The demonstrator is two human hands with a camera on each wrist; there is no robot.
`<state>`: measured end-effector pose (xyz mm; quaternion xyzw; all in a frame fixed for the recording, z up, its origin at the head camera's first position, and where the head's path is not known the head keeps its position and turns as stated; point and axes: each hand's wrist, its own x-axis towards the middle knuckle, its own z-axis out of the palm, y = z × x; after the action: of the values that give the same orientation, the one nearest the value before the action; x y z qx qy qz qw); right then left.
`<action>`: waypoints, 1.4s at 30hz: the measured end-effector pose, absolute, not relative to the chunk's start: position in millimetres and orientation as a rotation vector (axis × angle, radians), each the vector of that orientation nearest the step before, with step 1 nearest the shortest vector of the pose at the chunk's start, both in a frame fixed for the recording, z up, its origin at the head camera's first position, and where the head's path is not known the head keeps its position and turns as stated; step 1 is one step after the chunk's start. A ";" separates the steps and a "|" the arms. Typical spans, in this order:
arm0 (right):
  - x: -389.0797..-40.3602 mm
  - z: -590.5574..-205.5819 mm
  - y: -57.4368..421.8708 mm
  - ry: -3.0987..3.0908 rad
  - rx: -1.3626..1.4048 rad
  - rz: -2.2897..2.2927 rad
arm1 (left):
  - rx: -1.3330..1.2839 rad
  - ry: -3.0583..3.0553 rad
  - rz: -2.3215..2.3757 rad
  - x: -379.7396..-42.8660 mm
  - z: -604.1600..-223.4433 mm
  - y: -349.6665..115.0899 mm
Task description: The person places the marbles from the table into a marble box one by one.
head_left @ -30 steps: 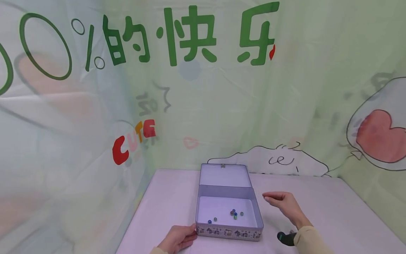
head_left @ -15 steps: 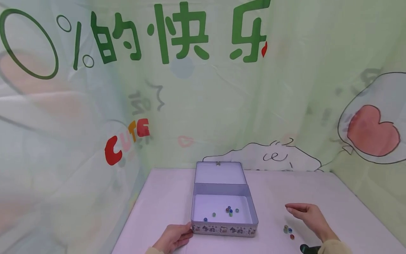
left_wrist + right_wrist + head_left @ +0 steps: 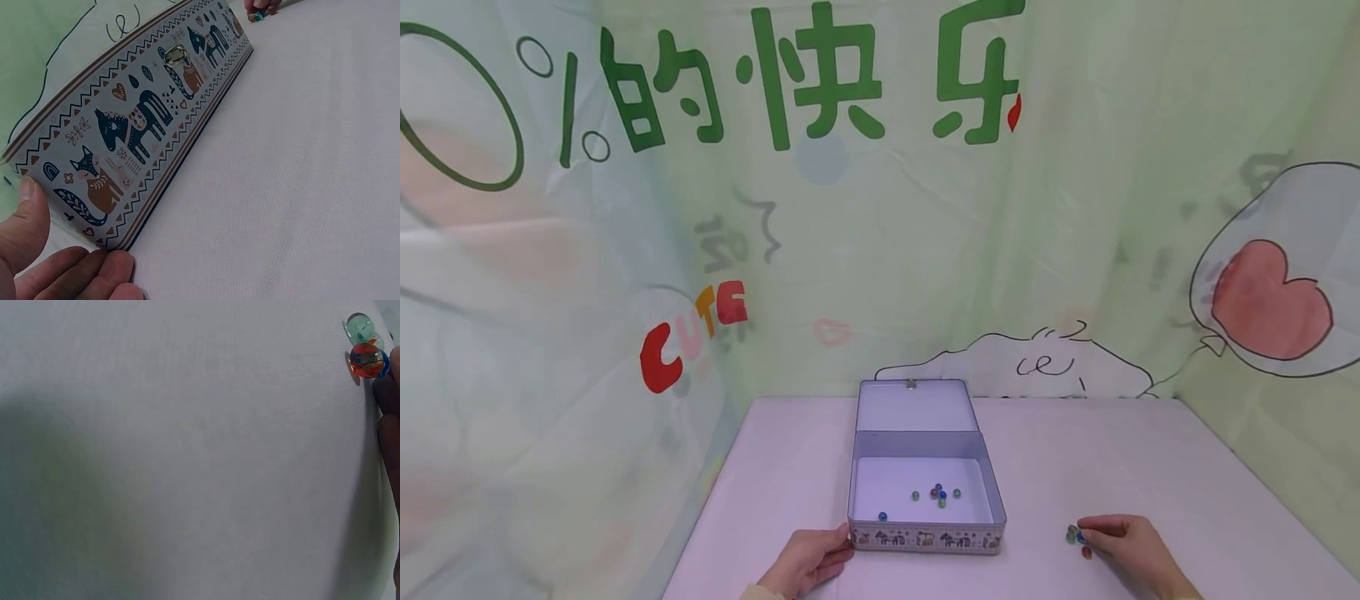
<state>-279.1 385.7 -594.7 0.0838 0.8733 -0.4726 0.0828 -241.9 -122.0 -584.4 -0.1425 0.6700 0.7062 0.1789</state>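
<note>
Left hand [image 3: 808,560] is pinching tin [image 3: 927,538], near-left corner; right hand [image 3: 1135,550] is touching blue marble [image 3: 1081,537], fingers nearly together, grip unclear. Likely light, hard, slippery: pinch opposite sides.

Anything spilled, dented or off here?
Nothing stands out. The animal-patterned rectangular metal tin sits upright, lid open, with no visible dents; small coloured glass marbles lie inside, others clustered on the pale cloth by the right hand.

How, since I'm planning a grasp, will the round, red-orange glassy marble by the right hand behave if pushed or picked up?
Being round, the red-orange glassy marble would probably roll easily. Its smooth, shiny surface may feel slippery to the right hand. A push could nudge the pale green glassy marble close by.
</note>
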 end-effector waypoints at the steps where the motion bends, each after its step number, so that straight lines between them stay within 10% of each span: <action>1: -277.6 -595.3 384.7 2.606 0.257 -1.428 | -0.405 1.896 1.996 -241.7 -584.2 -122.0; 42: -276.8 -554.4 391.1 2.589 0.221 -1.479 | -0.494 1.902 1.972 -246.4 -586.3 -123.3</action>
<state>-276.8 391.1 -554.4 0.0738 0.8634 -0.4933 0.0757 -246.4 -123.3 -586.3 -0.1745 0.6724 0.6969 0.1780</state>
